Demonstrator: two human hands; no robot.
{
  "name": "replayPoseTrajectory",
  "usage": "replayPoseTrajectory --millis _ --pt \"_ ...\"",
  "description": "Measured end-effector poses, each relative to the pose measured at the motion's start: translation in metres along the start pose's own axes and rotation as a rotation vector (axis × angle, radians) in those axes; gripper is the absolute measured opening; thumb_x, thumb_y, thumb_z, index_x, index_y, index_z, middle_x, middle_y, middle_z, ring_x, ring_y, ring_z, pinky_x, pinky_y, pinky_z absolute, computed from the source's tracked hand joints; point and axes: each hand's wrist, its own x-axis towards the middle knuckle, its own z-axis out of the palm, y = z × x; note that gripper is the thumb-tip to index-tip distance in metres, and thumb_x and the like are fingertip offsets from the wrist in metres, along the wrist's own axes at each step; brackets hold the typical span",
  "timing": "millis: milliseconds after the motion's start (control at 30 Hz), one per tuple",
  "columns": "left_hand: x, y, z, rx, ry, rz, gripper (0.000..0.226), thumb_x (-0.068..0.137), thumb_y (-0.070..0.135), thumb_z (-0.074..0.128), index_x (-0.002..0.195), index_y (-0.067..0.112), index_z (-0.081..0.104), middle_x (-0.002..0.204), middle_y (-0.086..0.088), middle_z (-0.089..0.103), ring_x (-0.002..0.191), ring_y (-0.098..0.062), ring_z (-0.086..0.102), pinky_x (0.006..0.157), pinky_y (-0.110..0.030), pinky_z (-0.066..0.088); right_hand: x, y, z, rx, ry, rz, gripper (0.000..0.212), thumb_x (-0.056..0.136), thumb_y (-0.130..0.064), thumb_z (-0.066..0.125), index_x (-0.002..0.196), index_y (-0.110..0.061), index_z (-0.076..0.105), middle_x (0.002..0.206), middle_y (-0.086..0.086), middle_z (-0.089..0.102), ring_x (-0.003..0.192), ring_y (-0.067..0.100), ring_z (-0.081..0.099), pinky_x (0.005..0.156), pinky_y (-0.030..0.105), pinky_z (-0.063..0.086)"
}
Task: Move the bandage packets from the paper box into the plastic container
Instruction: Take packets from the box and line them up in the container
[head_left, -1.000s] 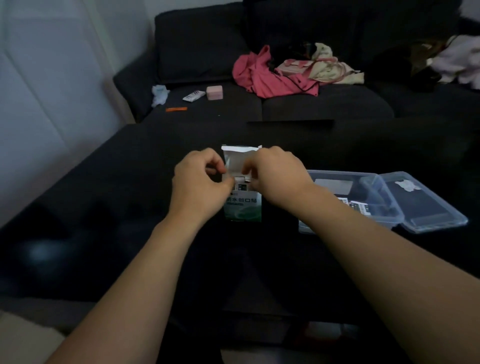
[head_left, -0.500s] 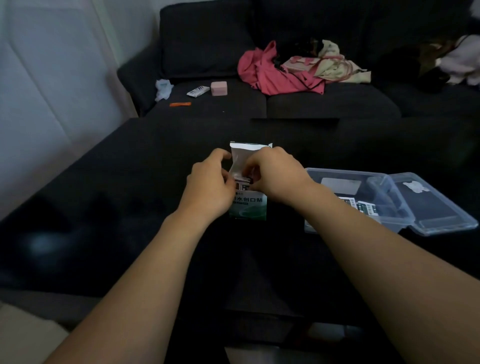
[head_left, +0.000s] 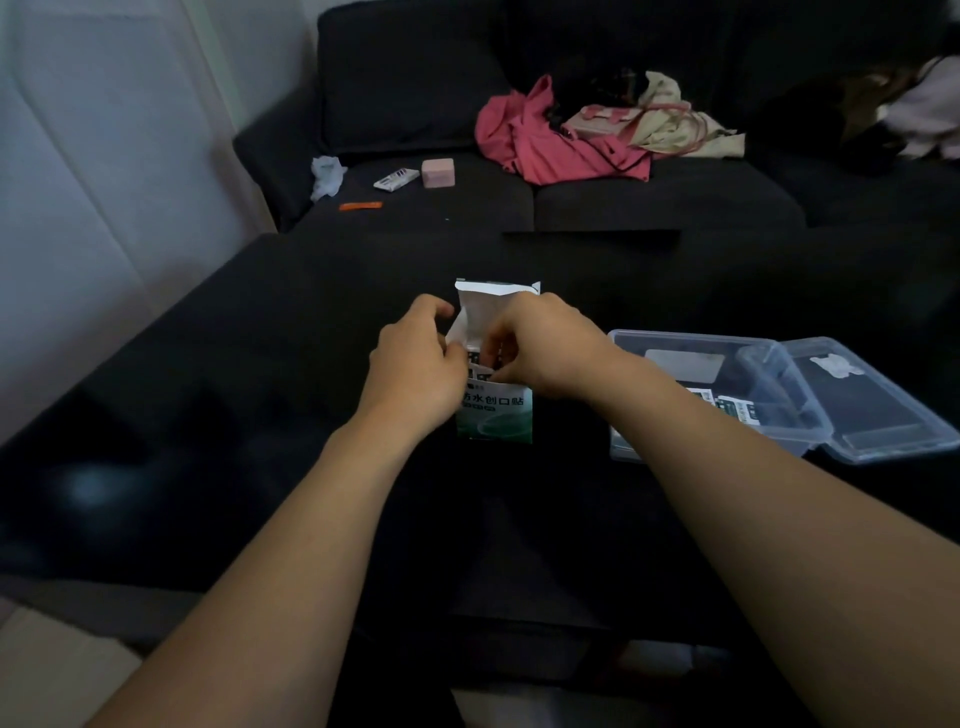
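- Since half a second ago: left hand (head_left: 415, 374) opened a bit at top, fingers loosely curled against left side of paper box (head_left: 496, 410); box and plastic container (head_left: 691, 343) unmoved.
- Right hand (head_left: 540, 348) fingertips hidden inside box mouth, pinching bandage packets (head_left: 480, 364), only partly visible.
- At 3 o'clock of box: container, more packets (head_left: 735, 408) inside, partly cut off by forearm.

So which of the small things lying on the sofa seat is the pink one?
The pink block, squarish and thick, right of the flat white packet. The white crumpled tissue lies farther left, and the thin orange strip lies nearer the camera.
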Motion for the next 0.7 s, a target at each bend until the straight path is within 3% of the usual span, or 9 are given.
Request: replayPoseTrajectory --millis 233,367,433,500,567,633,700 --pt "0.0 -0.002 0.0 -0.002 0.009 -0.017 0.027 0.099 0.019 0.056 0.125 0.026 0.052 0.114 -0.006 0.064 0.086 -0.028 0.073 0.074 -0.046 0.063 -0.001 -0.001 0.001 -0.012 0.013 0.015 0.005 0.085 -0.026 0.076 0.085 -0.03 0.073 0.102 0.002 0.069 0.091 0.019 0.067 0.076 0.036 0.059" --pt "-0.001 -0.001 -0.002 -0.028 -0.003 -0.023 0.021 0.101 0.023 0.054 0.122 0.026 0.053 0.11 -0.003 0.066 0.088 -0.025 0.072 0.074 -0.046 0.063 -0.005 -0.001 -0.012 0.072 0.111 0.03 0.011 0.08 -0.029 0.082 0.09 -0.026 0.078 0.097 -0.001 0.071 0.088 0.017 0.069 0.082 0.04 0.06" --pt "-0.002 0.001 -0.001 -0.058 0.013 -0.012 0.016 0.103 0.032 0.051 0.116 0.026 0.055 0.101 0.003 0.066 0.085 -0.021 0.071 0.074 -0.046 0.062 -0.011 -0.001 -0.027 0.128 0.16 0.009 0.007 0.082 -0.028 0.081 0.088 -0.025 0.079 0.089 -0.004 0.071 0.079 0.006 0.068 0.076 0.032 0.059" --pt "-0.005 0.004 -0.001 -0.051 0.068 0.003 0.022 0.103 0.043 0.045 0.11 0.026 0.058 0.094 0.009 0.063 0.084 -0.015 0.067 0.072 -0.039 0.059 -0.019 0.0 -0.041 0.209 0.188 -0.025 0.002 0.084 -0.023 0.08 0.086 -0.023 0.078 0.078 -0.004 0.072 0.055 -0.007 0.062 0.058 0.016 0.051" --pt "-0.006 0.008 -0.002 -0.031 0.214 0.085 0.034 0.102 0.051 0.043 0.105 0.023 0.063 0.093 0.009 0.064 0.086 -0.013 0.064 0.073 -0.035 0.053 -0.031 0.003 -0.054 0.323 0.203 -0.044 0.002 0.087 -0.018 0.077 0.087 -0.016 0.079 0.07 -0.001 0.072 0.042 -0.003 0.057 0.046 0.012 0.044" --pt "-0.008 0.015 -0.005 -0.097 0.373 0.258 0.038 0.098 0.054 0.047 0.1 0.022 0.067 0.096 0.004 0.064 0.09 -0.015 0.062 0.08 -0.04 0.053 -0.044 0.01 -0.066 0.495 0.193 -0.034 0.006 0.089 -0.015 0.074 0.091 -0.009 0.077 0.074 0.009 0.075 0.045 0.007 0.057 0.042 0.018 0.045" --pt "-0.012 0.024 -0.005 -0.157 0.398 0.438 0.032 0.096 0.047 0.054 0.102 0.019 0.069 0.099 0.004 0.064 0.092 -0.016 0.062 0.082 -0.039 0.054 -0.053 0.018 -0.071 0.647 0.159 -0.033 0.011 0.09 -0.013 0.072 0.096 -0.005 0.076 0.082 0.015 0.076 0.049 0.014 0.055 0.041 0.019 0.045"
